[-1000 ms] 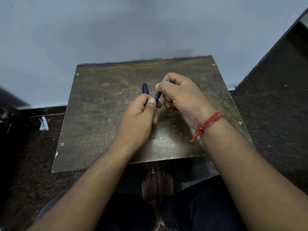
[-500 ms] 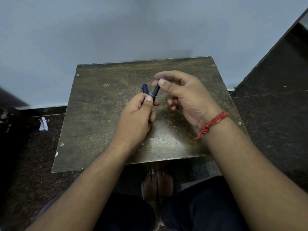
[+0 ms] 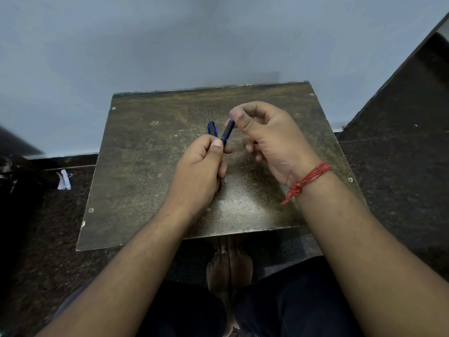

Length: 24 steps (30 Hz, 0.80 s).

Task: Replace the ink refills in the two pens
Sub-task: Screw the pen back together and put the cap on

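Two hands (image 3: 199, 166) (image 3: 272, 139) on one blue-black pen piece (image 3: 228, 130).

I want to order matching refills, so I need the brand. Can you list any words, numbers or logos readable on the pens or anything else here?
None can be read.
Pen piece between both hands: dark blue, no print visible; too small to tell.
Second pen piece in the left hand: no legible marking.
White paper scrap on the floor: too blurred to read.
Table: only scratches and stains.
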Tool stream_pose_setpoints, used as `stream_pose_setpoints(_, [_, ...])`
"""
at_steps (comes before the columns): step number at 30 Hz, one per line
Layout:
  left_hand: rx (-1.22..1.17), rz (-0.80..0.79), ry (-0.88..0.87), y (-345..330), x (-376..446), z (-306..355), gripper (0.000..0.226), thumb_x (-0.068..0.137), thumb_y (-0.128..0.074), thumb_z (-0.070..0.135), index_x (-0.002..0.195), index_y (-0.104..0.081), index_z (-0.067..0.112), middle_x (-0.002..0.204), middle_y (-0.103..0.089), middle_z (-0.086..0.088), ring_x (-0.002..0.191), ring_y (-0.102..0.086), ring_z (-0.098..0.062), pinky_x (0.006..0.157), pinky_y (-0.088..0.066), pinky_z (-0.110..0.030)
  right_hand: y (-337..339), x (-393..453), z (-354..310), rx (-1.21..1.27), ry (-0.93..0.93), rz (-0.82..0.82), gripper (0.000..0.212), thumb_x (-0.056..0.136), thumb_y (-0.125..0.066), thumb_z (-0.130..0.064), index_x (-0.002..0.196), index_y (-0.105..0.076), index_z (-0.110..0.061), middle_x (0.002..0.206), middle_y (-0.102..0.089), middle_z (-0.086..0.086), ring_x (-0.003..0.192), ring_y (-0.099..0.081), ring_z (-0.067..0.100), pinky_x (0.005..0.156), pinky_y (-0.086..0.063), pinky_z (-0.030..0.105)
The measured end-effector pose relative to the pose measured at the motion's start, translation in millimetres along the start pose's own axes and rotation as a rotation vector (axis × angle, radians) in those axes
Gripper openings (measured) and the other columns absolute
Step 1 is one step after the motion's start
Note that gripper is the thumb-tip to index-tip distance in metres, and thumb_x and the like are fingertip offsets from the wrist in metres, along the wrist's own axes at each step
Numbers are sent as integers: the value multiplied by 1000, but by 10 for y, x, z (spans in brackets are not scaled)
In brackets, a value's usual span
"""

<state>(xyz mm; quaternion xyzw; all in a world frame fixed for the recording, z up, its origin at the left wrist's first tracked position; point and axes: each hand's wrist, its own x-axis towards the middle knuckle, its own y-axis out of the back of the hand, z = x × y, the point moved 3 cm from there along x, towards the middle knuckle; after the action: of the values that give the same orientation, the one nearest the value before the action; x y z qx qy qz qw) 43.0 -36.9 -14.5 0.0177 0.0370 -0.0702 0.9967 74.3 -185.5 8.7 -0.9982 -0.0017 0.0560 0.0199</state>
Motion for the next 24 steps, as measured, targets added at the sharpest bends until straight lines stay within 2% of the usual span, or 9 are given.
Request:
stream_pose_setpoints(2, [-6,1,-1,-1,2,-1,29,98,-43,42,88,-63,23,53,-50,9,39,-34,-4,40,-29,-20,2,-1,-4,80,-4,-55,16,96,-65,-16,109,-67,-8,104,-75,10,44,-44,7,37,-29,17])
stream_pose_setpoints(5, [8,-6,1,2,2,-13,29,99,-43,43,86,-64,27,53,-51,9,40,-35,-5,42,-29,-23,-36,-2,7,100,-10,-89,13,96,-63,-8,107,-67,-4,95,-73,13,42,-40,7,36,-27,16])
stream_pose_setpoints(8, [42,-3,-1,5,6,-26,30,98,-42,45,87,-64,27,53,-51,9,42,-37,-5,43,-30,-24,-61,13,28,67,-22,-53,7,92,-70,-14,91,-64,-11,82,-58,20,41,-38,7,36,-26,17])
stream_pose_setpoints(12, [32,-9,-4,-16,12,-28,29,98,-42,43,87,-62,26,53,-50,9,42,-36,-5,45,-28,-25,-46,25,65,22,-30,-11,22,88,-75,-27,83,-57,-17,72,-61,8,42,-40,8,37,-27,18])
stream_pose_setpoints(15, [19,2,-4,-2,12,-18,30,98,-43,43,88,-64,25,54,-50,9,41,-36,-4,43,-30,-21,-17,19,50,56,-22,-15,19,91,-71,-30,95,-62,-13,91,-68,24,43,-43,7,37,-28,18])
stream_pose_setpoints(16, [7,8,-3,4,11,-17,30,99,-43,43,87,-64,25,54,-50,8,41,-36,-4,42,-30,-21,-6,17,41,82,-21,-31,19,93,-69,-26,102,-64,-11,103,-71,23,44,-44,7,37,-28,18])
stream_pose_setpoints(18, [-13,14,-4,8,9,-13,29,99,-43,41,88,-64,23,53,-50,8,39,-36,-4,40,-30,-19,2,17,30,127,-21,-78,17,97,-63,-15,112,-66,-7,110,-74,16,43,-42,7,37,-27,17])
stream_pose_setpoints(21, [-8,13,-5,1,12,-11,30,99,-43,41,89,-63,22,53,-50,8,39,-36,-3,40,-31,-18,-31,5,19,143,-26,-126,15,98,-57,-4,110,-66,-5,102,-76,11,40,-37,5,36,-26,16])
stream_pose_setpoints(24, [3,12,-7,-2,13,-16,30,98,-43,42,88,-63,22,52,-49,8,40,-35,-4,41,-30,-20,-65,0,20,138,-48,-91,3,95,-63,-7,97,-62,-8,87,-65,14,39,-35,5,37,-23,18])
